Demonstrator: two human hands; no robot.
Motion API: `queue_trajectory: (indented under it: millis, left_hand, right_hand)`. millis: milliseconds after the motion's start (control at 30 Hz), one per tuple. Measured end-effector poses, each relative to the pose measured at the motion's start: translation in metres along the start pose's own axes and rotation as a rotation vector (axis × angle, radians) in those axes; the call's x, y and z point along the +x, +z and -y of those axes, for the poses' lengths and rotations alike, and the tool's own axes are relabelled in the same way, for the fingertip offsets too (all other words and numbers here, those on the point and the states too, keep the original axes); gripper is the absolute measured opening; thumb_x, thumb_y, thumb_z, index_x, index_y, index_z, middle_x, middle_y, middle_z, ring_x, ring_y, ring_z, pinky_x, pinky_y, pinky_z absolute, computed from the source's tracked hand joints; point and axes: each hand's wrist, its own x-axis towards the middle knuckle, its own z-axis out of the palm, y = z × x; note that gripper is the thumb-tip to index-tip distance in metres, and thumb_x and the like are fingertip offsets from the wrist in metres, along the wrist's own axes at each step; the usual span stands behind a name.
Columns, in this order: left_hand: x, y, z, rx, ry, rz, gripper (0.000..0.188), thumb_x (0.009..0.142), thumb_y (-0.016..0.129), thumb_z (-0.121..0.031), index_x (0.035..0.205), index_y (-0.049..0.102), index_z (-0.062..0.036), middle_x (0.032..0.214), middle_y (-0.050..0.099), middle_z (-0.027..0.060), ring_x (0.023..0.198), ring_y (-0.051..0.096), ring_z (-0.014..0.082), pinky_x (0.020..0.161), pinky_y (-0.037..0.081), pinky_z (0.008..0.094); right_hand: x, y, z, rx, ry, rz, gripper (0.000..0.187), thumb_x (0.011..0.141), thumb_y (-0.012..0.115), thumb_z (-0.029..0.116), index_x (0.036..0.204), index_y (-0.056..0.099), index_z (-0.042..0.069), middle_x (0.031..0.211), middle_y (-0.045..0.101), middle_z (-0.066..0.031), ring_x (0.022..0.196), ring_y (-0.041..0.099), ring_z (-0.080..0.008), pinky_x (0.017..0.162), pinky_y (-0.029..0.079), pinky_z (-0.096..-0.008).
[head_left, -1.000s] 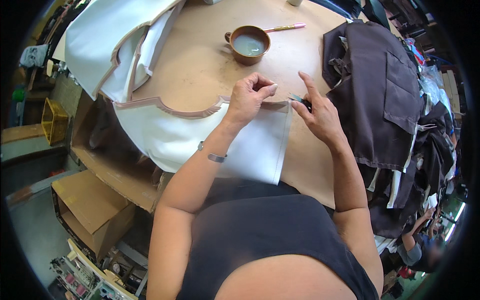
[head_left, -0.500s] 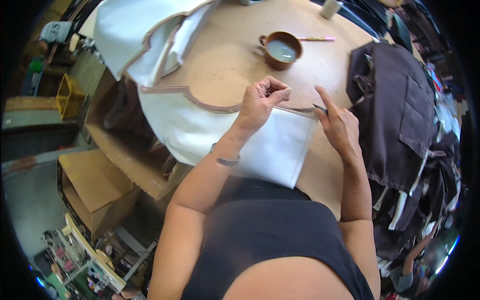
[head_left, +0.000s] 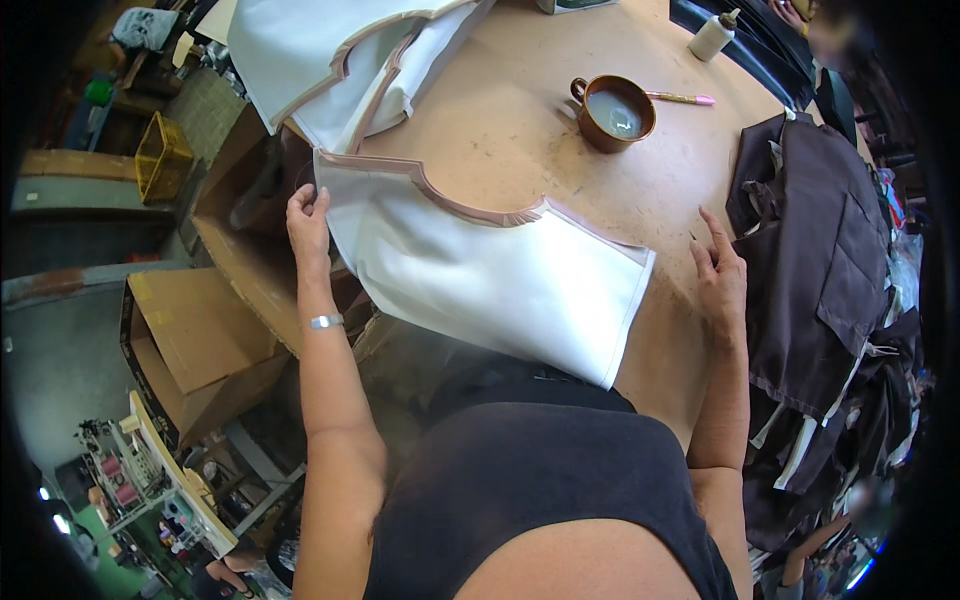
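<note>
A white fabric piece [head_left: 500,270] with a brown-bound curved edge lies across the near part of the table. At its left end is my left hand [head_left: 309,228], thumb and fingers apart, with nothing visible in them. My right hand [head_left: 722,285] is over the table to the right of the fabric, not touching it. Its index finger points out while the other fingers curl around a small dark pointed tool [head_left: 693,240]; only the tip shows. More white fabric with brown binding [head_left: 290,60] lies at the far left, partly folded.
On the table [head_left: 520,120] stand a brown cup [head_left: 613,118] of cloudy liquid and a white bottle [head_left: 713,38]; a pink pen [head_left: 683,98] lies by the cup. Dark brown garments [head_left: 815,260] are piled at right. Cardboard boxes [head_left: 205,340] stand at left. Another person's arm [head_left: 815,545] shows lower right.
My left hand has moved from above the fabric's middle out to its left end, and its fingers have loosened. My right hand has drawn right, away from the fabric edge.
</note>
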Motion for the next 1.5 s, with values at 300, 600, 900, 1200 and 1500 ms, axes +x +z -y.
queue_trajectory:
  millis: [300,600,900,1200,1500]
  left_hand:
    - [-0.001,-0.013,-0.048,-0.311,0.124,0.254,0.015,0.087,0.056,-0.013,0.093,0.056,0.0005,0.086,0.057,-0.0003,0.078,0.049,0.0040,0.072,0.039,0.0172]
    - [-0.050,-0.032,-0.115,-0.446,0.235,0.424,0.002,0.085,0.056,-0.004,0.084,0.054,-0.0034,0.083,0.055,-0.0008,0.077,0.049,0.0045,0.074,0.039,0.0201]
    - [-0.058,-0.042,-0.130,-0.175,0.396,0.404,0.004,0.085,0.052,0.001,0.087,0.052,-0.0031,0.091,0.054,0.0017,0.086,0.051,0.0088,0.082,0.039,0.0241]
    - [-0.054,-0.033,-0.135,-0.151,0.319,0.437,0.027,0.082,0.053,0.004,0.108,0.053,-0.0020,0.109,0.054,0.0049,0.096,0.051,0.0107,0.085,0.039,0.0243]
    - [-0.058,-0.021,-0.145,0.042,0.572,0.334,0.047,0.075,0.052,0.012,0.117,0.053,-0.0076,0.115,0.052,0.0060,0.078,0.052,0.0110,0.064,0.044,0.0225]
  right_hand:
    - [0.004,0.010,0.054,0.182,-0.256,-0.007,0.047,0.079,0.061,0.010,0.124,0.047,0.015,0.064,0.057,-0.0122,0.058,0.056,-0.0180,0.060,0.045,-0.0296]
    - [0.008,0.092,0.172,0.536,-0.732,0.256,0.068,0.069,0.071,0.027,0.127,0.038,0.013,0.097,0.059,-0.0123,0.093,0.056,-0.0328,0.080,0.044,-0.0400]
    - [0.025,0.134,0.225,0.548,-0.605,0.528,0.056,0.076,0.064,0.017,0.125,0.036,0.012,0.084,0.062,-0.0156,0.081,0.059,-0.0322,0.073,0.045,-0.0384]
    - [0.020,0.129,0.234,0.454,-0.700,0.334,0.049,0.081,0.059,0.026,0.122,0.040,0.008,0.098,0.058,-0.0189,0.088,0.058,-0.0323,0.074,0.046,-0.0401]
    - [0.010,0.100,0.270,0.259,-0.703,0.540,0.049,0.084,0.051,0.022,0.124,0.029,0.003,0.084,0.061,-0.0201,0.077,0.058,-0.0385,0.065,0.044,-0.0454]
